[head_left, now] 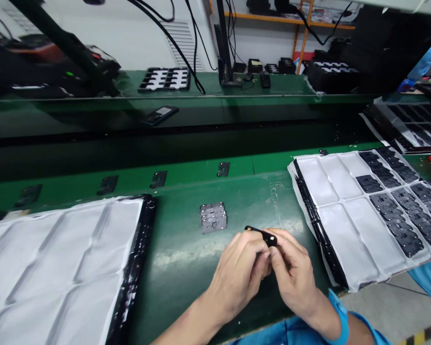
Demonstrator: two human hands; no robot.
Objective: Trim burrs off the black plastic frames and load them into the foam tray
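Observation:
A small flat black plastic part (261, 235) with gold-coloured contacts is held between my two hands, above the green bench. My left hand (241, 266) has its fingers curled round the part's near and left side. My right hand (293, 263) pinches its right end between thumb and fingers. The fingertips partly cover the part. Just left and beyond my hands, a stack or row of similar dark parts (213, 217) lies on the bench (179, 273).
A white-lined compartment tray (337, 230) at right holds rows of dark parts. Another white-lined tray (82, 249) stands at left. Several single parts, including one part (223, 168), lie along the far green strip. A phone (160, 115) rests beyond the strip.

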